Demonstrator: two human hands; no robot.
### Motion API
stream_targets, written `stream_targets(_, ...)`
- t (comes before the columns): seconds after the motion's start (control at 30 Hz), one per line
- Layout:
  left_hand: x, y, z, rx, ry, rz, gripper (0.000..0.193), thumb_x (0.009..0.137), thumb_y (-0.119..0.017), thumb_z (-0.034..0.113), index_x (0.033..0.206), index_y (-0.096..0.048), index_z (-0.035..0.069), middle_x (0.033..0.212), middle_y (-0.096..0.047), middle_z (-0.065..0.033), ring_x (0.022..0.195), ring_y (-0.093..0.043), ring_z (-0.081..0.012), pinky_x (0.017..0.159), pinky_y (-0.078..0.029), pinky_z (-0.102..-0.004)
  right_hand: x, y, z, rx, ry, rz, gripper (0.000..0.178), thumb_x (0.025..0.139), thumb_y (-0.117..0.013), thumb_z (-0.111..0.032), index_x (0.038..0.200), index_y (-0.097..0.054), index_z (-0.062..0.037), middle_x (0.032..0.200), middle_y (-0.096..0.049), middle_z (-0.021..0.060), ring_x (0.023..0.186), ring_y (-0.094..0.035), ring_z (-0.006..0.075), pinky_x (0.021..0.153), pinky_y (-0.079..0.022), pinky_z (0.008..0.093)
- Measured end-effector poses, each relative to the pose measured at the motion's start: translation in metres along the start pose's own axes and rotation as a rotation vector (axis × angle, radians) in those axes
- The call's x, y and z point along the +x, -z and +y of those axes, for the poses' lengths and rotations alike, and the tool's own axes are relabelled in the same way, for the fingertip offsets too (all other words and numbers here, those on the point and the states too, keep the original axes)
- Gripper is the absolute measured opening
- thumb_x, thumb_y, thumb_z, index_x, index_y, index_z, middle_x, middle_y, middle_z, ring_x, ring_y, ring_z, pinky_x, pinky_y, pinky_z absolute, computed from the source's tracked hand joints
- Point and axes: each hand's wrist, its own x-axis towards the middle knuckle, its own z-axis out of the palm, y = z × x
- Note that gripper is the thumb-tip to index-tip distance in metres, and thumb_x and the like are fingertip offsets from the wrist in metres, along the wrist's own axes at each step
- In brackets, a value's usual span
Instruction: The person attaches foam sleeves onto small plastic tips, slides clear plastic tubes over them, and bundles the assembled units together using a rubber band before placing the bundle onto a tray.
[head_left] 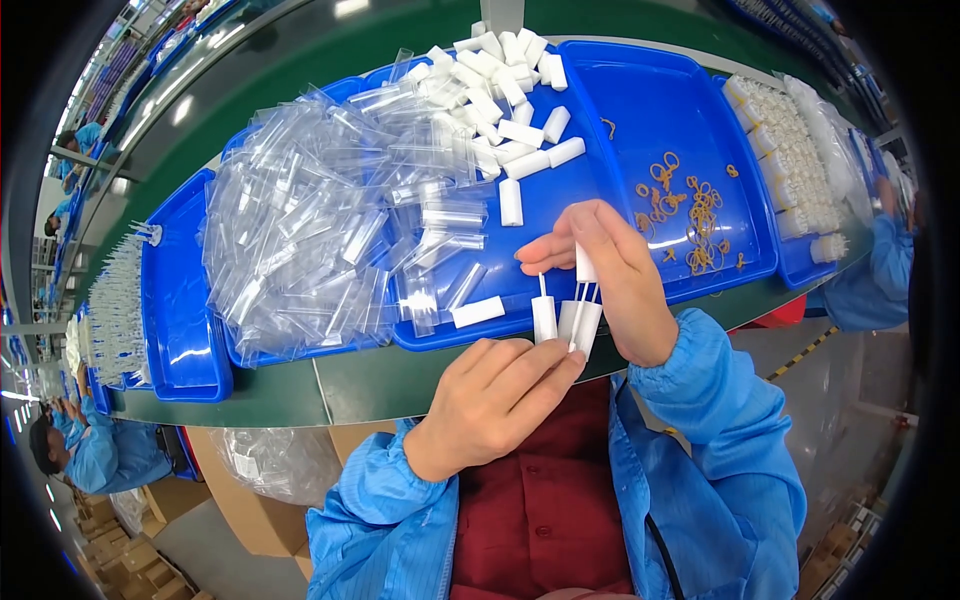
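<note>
My left hand (495, 405) is closed in a pinch on the lower ends of several white blocks (543, 318), held upright just past the table's near edge. Thin white stems stick up from them. Above, my right hand (625, 275) curls its fingers round another white block (585, 264), which sits over the stems; whether it touches them all I cannot tell. Loose white blocks (520, 132) lie heaped at the far side of the middle blue tray (585, 190). A large pile of clear plastic sleeves (300, 220) fills its left part and the tray beside it.
A right-hand blue tray (650, 95) holds scattered tan rubber bands (703, 225). Beyond it stand bundled white sticks (785, 150). At left are another blue tray (185, 300) and rows of thin white parts (115, 310). Co-workers in blue (125, 445) sit along the green table (370, 385).
</note>
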Motion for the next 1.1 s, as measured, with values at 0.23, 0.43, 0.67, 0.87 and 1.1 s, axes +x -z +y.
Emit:
stream_targets(0.23,0.0,-0.001,0.001,0.032,0.016,0.017,0.036,0.075,-0.068,0.007,0.11,-0.07,0.001,0.107,-0.065,-0.008,0.083,-0.061,-0.0192,0.067,-0.048,-0.0298,0.0,-0.003,0.004,0.011,0.05,0.009,0.031,0.108,-0.04,-0.031,0.105,-0.053,-0.0038,0.102,-0.071,0.0202,0.094,-0.068,0.0239,0.091,-0.052,0.0357)
stream_targets(0.43,0.003,0.002,0.0,0.067,0.056,0.03,0.037,0.071,-0.068,0.004,0.108,-0.072,0.004,0.105,-0.066,-0.0069,0.082,-0.062,-0.0209,0.067,-0.048,-0.0313,-0.003,0.0,0.007,-0.272,0.256,-0.054,0.031,0.107,-0.043,-0.025,0.104,-0.062,-0.0014,0.097,-0.07,0.0104,0.095,-0.061,0.0197,0.091,-0.046,0.0323)
stream_targets(0.67,0.001,0.01,-0.01,0.17,0.022,0.002,0.036,0.074,-0.068,0.01,0.109,-0.071,0.006,0.107,-0.065,-0.006,0.083,-0.06,-0.0184,0.067,-0.046,-0.0308,-0.005,0.022,-0.001,-0.646,0.449,-0.153,0.02,0.098,-0.06,-0.021,0.097,-0.074,-0.0062,0.095,-0.069,0.006,0.103,-0.055,0.0232,0.093,-0.041,0.0345)
stream_targets(0.87,-0.007,0.005,-0.015,0.177,-0.006,0.114,0.033,0.073,-0.07,0.01,0.106,-0.071,0.007,0.103,-0.068,-0.007,0.084,-0.064,-0.0196,0.068,-0.047,-0.0307,-0.003,0.029,-0.009,-0.694,0.596,-0.231,0.013,0.091,-0.07,-0.018,0.097,-0.075,-0.0078,0.096,-0.071,0.0042,0.109,-0.055,0.0254,0.094,-0.042,0.0375)
stream_targets(1.1,-0.007,-0.002,-0.018,0.052,0.045,0.272,0.03,0.073,-0.077,0.001,0.1,-0.067,0.005,0.1,-0.069,-0.0098,0.086,-0.068,-0.0253,0.068,-0.052,-0.0332,-0.014,0.018,0.008,-0.467,0.541,-0.14,0.01,0.088,-0.073,-0.015,0.095,-0.075,-0.0074,0.092,-0.069,0.0035,0.11,-0.056,0.0251,0.092,-0.045,0.036)
